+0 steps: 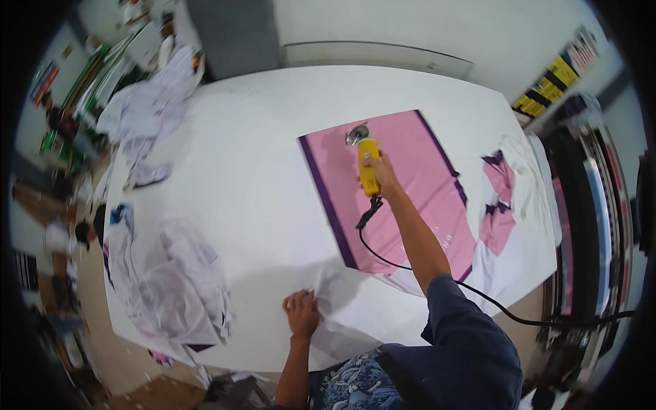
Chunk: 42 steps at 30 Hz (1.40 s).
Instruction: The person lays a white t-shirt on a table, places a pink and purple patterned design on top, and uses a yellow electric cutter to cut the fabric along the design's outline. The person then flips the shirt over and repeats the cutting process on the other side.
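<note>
In my right hand (383, 175) is a yellow handheld electric cloth cutter (369, 152) with a round metal blade head at its far end. It is over the upper part of a pink fabric panel (403, 198) edged with dark purple strips. A black power cord (506, 311) runs from the cutter's near end across the panel and off to the right. My left hand (301, 314) is near the table's front edge, its curled fingers closed on the edge of thin white cloth (333, 290). That cloth lies rumpled on the white table (253, 171), just below the panel.
White fabric is heaped at the table's left front (171, 280) and far left (154, 102). Pink and purple scraps (497, 205) lie right of the panel beside white cloth (526, 178). Fabric rolls (588, 225) stand along the right side. Other people are at the far left.
</note>
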Each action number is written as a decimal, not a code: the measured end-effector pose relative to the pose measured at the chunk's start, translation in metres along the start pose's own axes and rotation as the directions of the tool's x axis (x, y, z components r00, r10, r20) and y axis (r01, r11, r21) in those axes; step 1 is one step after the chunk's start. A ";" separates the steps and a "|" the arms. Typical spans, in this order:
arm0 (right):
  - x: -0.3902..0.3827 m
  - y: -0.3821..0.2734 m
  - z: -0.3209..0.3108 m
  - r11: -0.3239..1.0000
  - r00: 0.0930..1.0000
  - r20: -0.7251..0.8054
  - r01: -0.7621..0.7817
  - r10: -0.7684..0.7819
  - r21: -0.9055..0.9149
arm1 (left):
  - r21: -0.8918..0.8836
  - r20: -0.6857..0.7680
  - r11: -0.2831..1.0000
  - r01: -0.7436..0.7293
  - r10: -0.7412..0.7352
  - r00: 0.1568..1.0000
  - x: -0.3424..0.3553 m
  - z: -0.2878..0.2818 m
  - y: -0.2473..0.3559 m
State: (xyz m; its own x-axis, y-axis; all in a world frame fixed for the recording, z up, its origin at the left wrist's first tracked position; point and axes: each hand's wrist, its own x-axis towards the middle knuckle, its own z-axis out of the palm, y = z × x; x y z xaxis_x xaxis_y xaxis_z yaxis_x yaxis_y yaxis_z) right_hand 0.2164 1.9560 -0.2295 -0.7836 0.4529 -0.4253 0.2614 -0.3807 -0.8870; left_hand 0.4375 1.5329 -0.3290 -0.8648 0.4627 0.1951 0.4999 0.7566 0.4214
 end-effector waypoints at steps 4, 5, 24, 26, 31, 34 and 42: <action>-0.048 -0.009 -0.095 0.999 0.999 -0.040 0.019 -0.020 -0.029 | 0.036 -0.035 0.999 0.040 -0.039 0.999 -0.048 -0.013 -0.027; -0.056 -0.012 -0.117 0.999 0.996 -0.085 0.024 -0.026 -0.034 | 0.063 -0.024 0.993 0.101 -0.099 0.995 -0.074 -0.023 -0.034; 0.031 -0.019 -0.403 0.926 0.897 -0.362 0.115 -0.252 -0.359 | 0.042 -0.126 0.988 0.150 -0.144 0.982 0.097 0.085 0.187; 0.043 -0.018 -0.406 0.912 0.897 -0.358 0.104 -0.258 -0.397 | 0.167 -0.018 0.981 0.096 -0.095 0.995 0.142 0.098 0.208; 0.067 -0.016 -0.399 0.924 0.911 -0.347 0.080 -0.220 -0.375 | 0.230 0.093 0.951 0.208 -0.234 0.968 0.138 0.106 0.187; 0.076 -0.004 -0.400 0.876 0.907 -0.316 0.106 -0.280 -0.471 | 0.211 -0.039 0.936 0.281 -0.279 0.960 0.079 0.094 0.146; 0.093 0.036 -0.397 0.779 0.866 -0.290 0.163 -0.407 -0.605 | 0.024 -0.335 0.649 0.760 -0.711 0.618 -0.088 0.013 0.074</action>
State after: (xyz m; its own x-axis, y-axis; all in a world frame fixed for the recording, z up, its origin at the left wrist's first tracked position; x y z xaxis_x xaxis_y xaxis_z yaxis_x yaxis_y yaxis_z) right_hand 0.3769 2.3049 -0.3722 -0.6214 0.7813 -0.0596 0.4170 0.2653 -0.8693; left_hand 0.5515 1.5546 -0.3264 -0.9059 -0.4069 0.1176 -0.3317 0.8541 0.4006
